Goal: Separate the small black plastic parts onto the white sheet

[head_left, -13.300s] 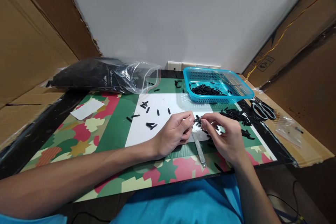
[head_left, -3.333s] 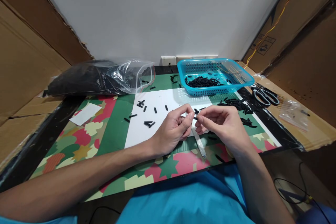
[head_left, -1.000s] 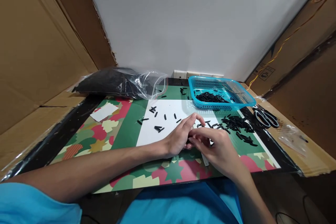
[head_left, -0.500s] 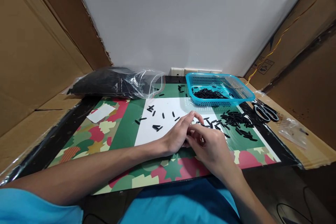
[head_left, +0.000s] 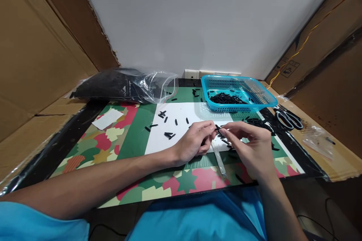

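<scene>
My left hand (head_left: 196,141) is closed over the white sheet (head_left: 181,111), its thumb and finger pinching one end of a small black piece (head_left: 217,128). The fingertips of my right hand (head_left: 250,145) pinch the same piece from the right. Below my hands, a thin clear strip (head_left: 218,160) lies on the patterned mat (head_left: 195,179). Loose black pieces (head_left: 169,135) are scattered on the sheet to the left, and a pile of them (head_left: 257,122) lies behind my right hand, partly hidden.
A blue basket (head_left: 240,108) holding many black pieces stands at the back right. Scissors (head_left: 288,118) and a small clear bag (head_left: 319,143) lie to the right. A large plastic bag of black material (head_left: 113,86) rests at the back left, near a white paper (head_left: 107,119).
My right hand has moved right, away from my left palm, and its fingertips now show at the small black piece. The clear strip below my hands has come into view.
</scene>
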Motion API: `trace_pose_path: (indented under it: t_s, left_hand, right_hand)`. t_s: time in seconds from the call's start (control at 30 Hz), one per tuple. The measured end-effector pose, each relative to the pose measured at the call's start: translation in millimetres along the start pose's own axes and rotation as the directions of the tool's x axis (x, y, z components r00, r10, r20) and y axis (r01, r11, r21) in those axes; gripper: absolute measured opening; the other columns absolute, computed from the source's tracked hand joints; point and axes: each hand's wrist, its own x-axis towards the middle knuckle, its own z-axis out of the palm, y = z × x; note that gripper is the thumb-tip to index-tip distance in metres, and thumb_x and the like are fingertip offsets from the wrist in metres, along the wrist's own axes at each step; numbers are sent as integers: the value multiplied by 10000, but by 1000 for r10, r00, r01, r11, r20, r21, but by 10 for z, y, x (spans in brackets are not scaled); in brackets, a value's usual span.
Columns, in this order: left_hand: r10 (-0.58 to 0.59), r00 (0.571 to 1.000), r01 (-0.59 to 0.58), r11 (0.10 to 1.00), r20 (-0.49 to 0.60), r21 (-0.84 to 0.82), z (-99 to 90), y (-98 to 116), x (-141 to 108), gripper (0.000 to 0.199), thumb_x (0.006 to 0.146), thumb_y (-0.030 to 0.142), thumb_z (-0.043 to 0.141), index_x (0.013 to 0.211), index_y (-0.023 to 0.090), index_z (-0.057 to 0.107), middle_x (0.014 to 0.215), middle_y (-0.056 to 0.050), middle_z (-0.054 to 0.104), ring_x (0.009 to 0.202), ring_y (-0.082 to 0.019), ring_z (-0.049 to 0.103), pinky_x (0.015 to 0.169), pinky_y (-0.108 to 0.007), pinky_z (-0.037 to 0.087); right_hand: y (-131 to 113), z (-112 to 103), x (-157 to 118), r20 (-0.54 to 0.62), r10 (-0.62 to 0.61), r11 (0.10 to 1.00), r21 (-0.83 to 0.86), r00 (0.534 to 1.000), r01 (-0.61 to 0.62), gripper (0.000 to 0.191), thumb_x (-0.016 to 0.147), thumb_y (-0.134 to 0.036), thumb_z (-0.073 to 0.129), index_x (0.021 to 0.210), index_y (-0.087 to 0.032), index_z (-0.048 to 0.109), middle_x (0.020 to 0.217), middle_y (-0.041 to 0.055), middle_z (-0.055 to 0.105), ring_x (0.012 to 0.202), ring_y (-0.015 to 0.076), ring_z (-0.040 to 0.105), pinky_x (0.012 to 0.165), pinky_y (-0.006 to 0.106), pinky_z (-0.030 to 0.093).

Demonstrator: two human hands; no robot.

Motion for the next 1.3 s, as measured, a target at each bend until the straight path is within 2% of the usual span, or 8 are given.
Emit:
trace_pose_path:
  t_s: [0.17,0.3,0.8,1.0,1.17,1.3]
  left_hand:
    - [7,1000,-7,1000,-9,-24,11,0,5,385,1056,517,541,815,222,483,466,114,381,384,-59,263,429,-189,248]
    - [8,1000,-9,999,-20,-53,9,-13,14,458,1036,559,561,743,232,429,471,113,359,389,-52,245,419,-183,259]
    - [25,999,-28,997,-37,-66,-6,-32,14,438,1052,542,536,762,231,431,474,107,384,391,-56,254,429,-187,272]
    - [63,998,-64,997,-24,-34,-14,-54,23,505,1010,649,616,778,226,466,476,113,386,395,-54,265,420,-187,280]
    - [73,997,-73,997,-21,-34,0,-42,21,502,1020,631,620,768,224,469,476,112,388,399,-54,260,413,-193,252]
    - [79,997,-79,995,-8,-60,10,-30,15,495,1035,594,618,752,227,442,488,115,380,408,-48,242,418,-188,245]
  right_hand:
    - [22,-17,15,53,65,997,45,996,-68,171,966,-348,785,892,-199,824,718,23,754,583,154,610,561,273,498]
    - [21,-21,31,118,67,991,103,991,-80,172,988,-331,746,903,-199,815,712,18,739,609,159,652,579,267,526]
    - [52,-3,28,138,79,990,102,987,-94,228,1005,-378,723,883,-193,779,740,26,732,604,152,616,572,269,509]
    - [20,16,38,86,72,990,117,994,-82,196,987,-373,746,1074,-204,794,747,10,735,598,156,628,587,280,523]
    - [26,26,40,144,76,988,120,987,-94,203,1014,-357,721,913,-196,792,759,20,744,620,147,627,589,269,508]
    - [48,18,42,168,96,977,174,981,-126,211,1032,-361,713,917,-196,776,752,12,728,623,145,633,586,260,507]
